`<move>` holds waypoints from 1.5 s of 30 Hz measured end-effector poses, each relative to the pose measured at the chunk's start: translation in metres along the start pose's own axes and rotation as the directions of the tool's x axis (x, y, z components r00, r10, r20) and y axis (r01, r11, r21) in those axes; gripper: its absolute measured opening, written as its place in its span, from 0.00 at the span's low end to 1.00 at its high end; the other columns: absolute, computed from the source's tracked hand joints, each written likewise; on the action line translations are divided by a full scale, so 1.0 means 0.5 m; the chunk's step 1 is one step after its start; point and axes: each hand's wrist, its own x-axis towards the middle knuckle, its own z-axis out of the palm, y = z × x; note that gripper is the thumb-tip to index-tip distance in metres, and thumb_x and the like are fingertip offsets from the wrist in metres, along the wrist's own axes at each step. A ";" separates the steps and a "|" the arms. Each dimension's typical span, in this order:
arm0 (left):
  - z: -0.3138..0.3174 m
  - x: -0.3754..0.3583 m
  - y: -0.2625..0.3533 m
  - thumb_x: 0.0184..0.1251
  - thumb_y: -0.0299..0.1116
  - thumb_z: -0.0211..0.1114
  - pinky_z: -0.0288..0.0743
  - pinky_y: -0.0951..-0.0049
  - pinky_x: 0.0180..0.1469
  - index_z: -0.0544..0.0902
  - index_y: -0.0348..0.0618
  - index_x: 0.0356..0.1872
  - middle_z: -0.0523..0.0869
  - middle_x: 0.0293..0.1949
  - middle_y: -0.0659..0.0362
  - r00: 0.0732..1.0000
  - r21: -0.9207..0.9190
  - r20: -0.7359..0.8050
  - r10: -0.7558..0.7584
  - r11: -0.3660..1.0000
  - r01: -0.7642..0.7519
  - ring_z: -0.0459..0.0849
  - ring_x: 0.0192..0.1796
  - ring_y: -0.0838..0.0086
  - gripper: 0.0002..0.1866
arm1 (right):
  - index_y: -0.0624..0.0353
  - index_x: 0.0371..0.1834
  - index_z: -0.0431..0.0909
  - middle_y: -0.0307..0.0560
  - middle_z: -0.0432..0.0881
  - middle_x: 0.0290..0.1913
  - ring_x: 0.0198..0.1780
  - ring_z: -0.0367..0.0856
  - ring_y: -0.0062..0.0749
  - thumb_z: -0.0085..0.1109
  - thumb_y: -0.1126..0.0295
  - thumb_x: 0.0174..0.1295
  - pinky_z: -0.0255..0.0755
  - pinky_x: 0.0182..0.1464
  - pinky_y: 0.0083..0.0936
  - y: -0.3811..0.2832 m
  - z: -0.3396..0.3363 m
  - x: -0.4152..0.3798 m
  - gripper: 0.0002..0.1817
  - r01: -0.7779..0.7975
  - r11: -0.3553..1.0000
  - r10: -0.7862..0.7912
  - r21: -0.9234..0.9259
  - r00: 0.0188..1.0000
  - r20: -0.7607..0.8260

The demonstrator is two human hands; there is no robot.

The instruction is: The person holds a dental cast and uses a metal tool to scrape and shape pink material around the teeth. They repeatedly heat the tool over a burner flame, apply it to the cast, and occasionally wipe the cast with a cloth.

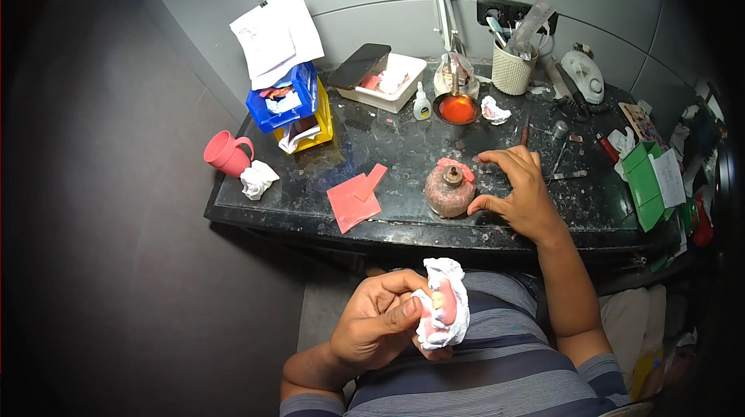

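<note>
Left hand (380, 314): closed on a white plaster-like dental model with pink gum-coloured material and pale yellowish teeth (444, 307). The thumb presses on its left side, close to the teeth, while the index finger bends over behind it; the other fingers pass partly out of sight beneath. The grip is a pinch between thumb and fingers, with no visible gap at the thumb. The model is held upright in front of the striped shirt, off the near edge of the black, stained worktop (295, 193).

Right hand (516, 190): spread, with thumb and index finger curved into a wide C that opens to the left. Nothing is seen between them. The thumb tip is at the right side of the round, pink-stained glass lamp with a metal neck (451, 198); whether it makes contact cannot be told. The index finger extends farther back, apart from the metal neck. The remaining fingers are bent behind it.

About the lamp: a bright pink irregular lump (468, 172) lies just behind it. To its left lie a flat, roughly square pink sheet (348, 207) and a narrow pink strip (375, 177), the strip overlapping the sheet. On the far side stand a dark round bowl with glowing orange-red contents (456, 109) and a small white squeeze bottle (421, 105), with a crumpled white and pink piece (495, 110) to the right of the bowl.
</note>
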 end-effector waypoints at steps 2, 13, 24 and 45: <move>0.000 0.000 -0.001 0.78 0.32 0.58 0.86 0.66 0.41 0.76 0.31 0.52 0.85 0.44 0.44 1.000 0.009 -0.017 0.001 1.000 -0.001 0.89 0.41 0.63 0.13 | 0.63 0.53 0.80 0.45 0.85 0.50 0.54 0.77 0.38 0.77 0.43 0.39 0.63 0.60 0.35 0.000 0.000 0.000 0.41 -0.005 1.000 0.005 -0.008 1.000 0.001; -0.059 0.048 -0.060 0.75 0.36 0.61 0.85 0.67 0.26 0.73 0.25 0.54 0.86 0.35 0.36 0.997 0.096 -0.070 -0.016 0.995 0.023 0.90 0.27 0.60 0.21 | 0.56 0.52 0.82 0.45 0.85 0.50 0.54 0.78 0.38 0.78 0.51 0.49 0.68 0.60 0.36 0.041 -0.055 -0.013 0.30 -0.177 0.984 0.180 0.028 0.977 -0.115; -0.079 0.056 -0.042 0.79 0.38 0.57 0.71 0.77 0.16 0.78 0.21 0.54 0.86 0.28 0.48 0.999 0.108 0.027 -0.021 0.994 0.018 0.80 0.17 0.75 0.22 | 0.61 0.48 0.85 0.43 0.89 0.41 0.42 0.81 0.24 0.74 0.66 0.58 0.74 0.48 0.24 0.175 -0.123 -0.085 0.17 -0.496 0.863 0.500 0.097 0.810 -0.306; -0.099 0.018 -0.024 0.74 0.40 0.64 0.71 0.83 0.19 0.79 0.19 0.55 0.86 0.28 0.50 0.994 0.130 0.089 0.065 0.989 -0.077 0.80 0.18 0.79 0.26 | 0.63 0.44 0.85 0.40 0.88 0.38 0.40 0.78 0.21 0.72 0.67 0.61 0.73 0.47 0.22 0.193 -0.112 -0.095 0.13 -0.528 0.846 0.528 0.067 0.814 -0.242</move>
